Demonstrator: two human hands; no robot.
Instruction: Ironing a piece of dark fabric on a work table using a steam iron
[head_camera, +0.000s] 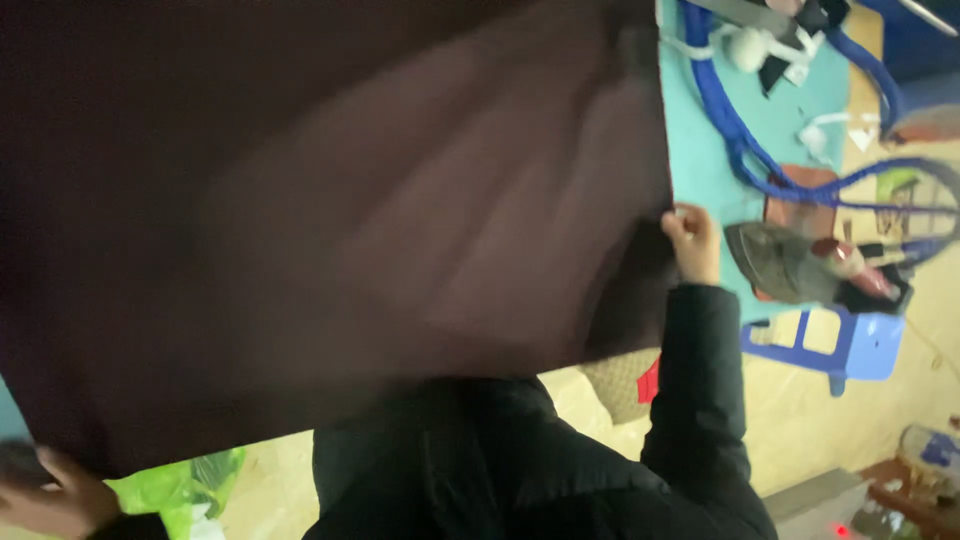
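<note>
Holding: my two hands keep a big dark brown cloth (330, 220) spread out flat in front of me, over the table.
Left hand: my left hand (55, 495) sits at the cloth's near left corner. The picture is blurry there, so I cannot tell if the fingers are pinching the cloth or just pressed on it.
Right hand: my right hand (692, 240) is at the cloth's right edge, with fingers curled and closed on that edge.
Where the cloth is: it covers most of the blue-green table (700, 150), from the left side almost to the right side. Only a strip of table shows past its right edge.
How the cloth looks: dark, plain, smooth, with soft folds running across it. It looks thin and floppy. It is blurred.
Near things: a flat iron (790, 262) lies on the table just beside my right hand. A blue cord (730, 120) loops near it. A blue stool (850, 345) stands on the floor by the table's right side.
What could go wrong: I think the cloth could slip if my left hand is loose, and one corner would drop. It could also brush the iron or catch the cord, as both are close to the right edge.
</note>
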